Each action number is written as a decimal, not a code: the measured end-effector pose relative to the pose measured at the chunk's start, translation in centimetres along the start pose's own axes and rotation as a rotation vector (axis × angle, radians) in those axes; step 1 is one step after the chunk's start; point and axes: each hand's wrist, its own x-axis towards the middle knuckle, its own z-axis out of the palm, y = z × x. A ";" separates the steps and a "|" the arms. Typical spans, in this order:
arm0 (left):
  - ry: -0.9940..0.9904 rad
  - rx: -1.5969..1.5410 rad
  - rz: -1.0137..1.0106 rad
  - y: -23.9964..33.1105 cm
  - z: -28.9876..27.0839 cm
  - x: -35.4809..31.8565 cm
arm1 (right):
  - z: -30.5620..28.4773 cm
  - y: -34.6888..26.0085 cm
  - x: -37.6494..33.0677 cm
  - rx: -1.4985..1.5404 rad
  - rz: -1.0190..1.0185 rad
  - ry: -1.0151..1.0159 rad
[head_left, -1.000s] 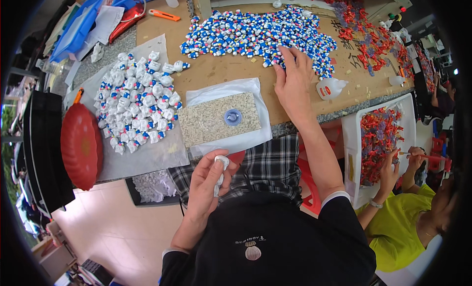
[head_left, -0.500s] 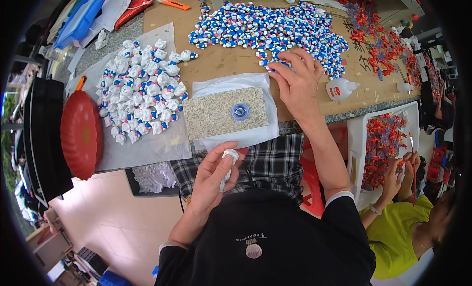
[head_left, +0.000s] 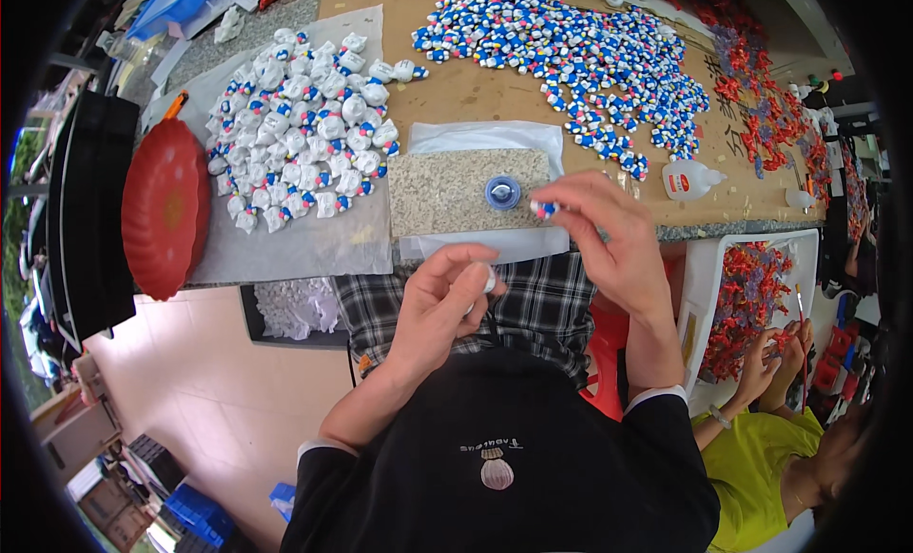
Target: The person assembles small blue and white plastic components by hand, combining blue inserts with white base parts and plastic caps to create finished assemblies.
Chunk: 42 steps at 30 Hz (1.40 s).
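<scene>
A white tray (head_left: 706, 296) holds red pieces, while the right hand (head_left: 609, 239) pinches a small blue-white figure (head_left: 544, 209) and the left hand (head_left: 442, 301) grips a white piece (head_left: 488, 279)

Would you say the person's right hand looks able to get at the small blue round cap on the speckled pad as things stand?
Probably yes: the right hand hovers just right of the blue round cap with nothing between them, though its fingertips already pinch a small blue-and-white piece.

- Small blue, white and red plastic figures (head_left: 580, 54) spread over the tan wooden bench (head_left: 456, 92).
- Speckled beige stone slab (head_left: 456, 187) carrying a blue round cap (head_left: 502, 192).
- Glossy red fluted plate (head_left: 164, 206) at the bench's left edge.
- Black-and-white checked trousers (head_left: 533, 301).
</scene>
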 end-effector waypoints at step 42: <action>0.089 -0.190 0.050 -1.2 -0.6 0.5 | 4.0 -1.4 -2.4 0.623 0.371 -0.014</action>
